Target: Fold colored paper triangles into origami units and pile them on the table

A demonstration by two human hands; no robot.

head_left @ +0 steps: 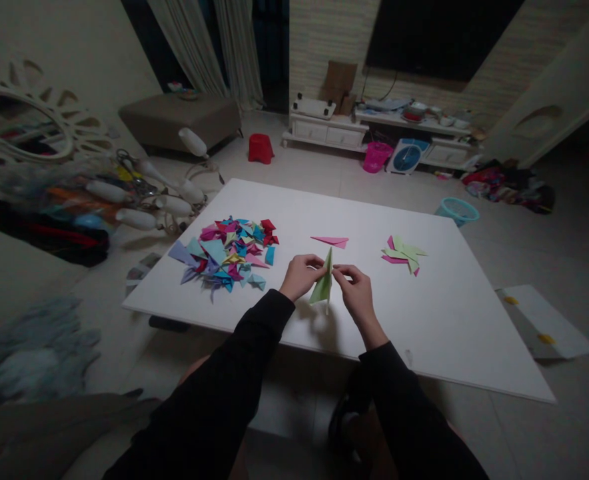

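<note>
Between my two hands, above the white table (pixel 374 313), is a light green paper plane (pixel 322 287) with its pointed tip upward. My left hand (pixel 302 275) pinches its left side near the upper part. My right hand (pixel 355 290) grips the right edge with thumb and fingers together. Just beyond them a pink paper plane (pixel 332 241) lies flat on the table. To the right rests a small stack of green and pink folded papers (pixel 403 252). A large pile of many-coloured folded papers (pixel 232 257) covers the table's left part.
Past the table are a red stool (pixel 260 148), a pink bin (pixel 376 157) and a low white cabinet (pixel 329 132). A blue basket (pixel 457 211) stands by the table's far right corner. A lamp with several white shades (pixel 172 203) is close to its left edge.
</note>
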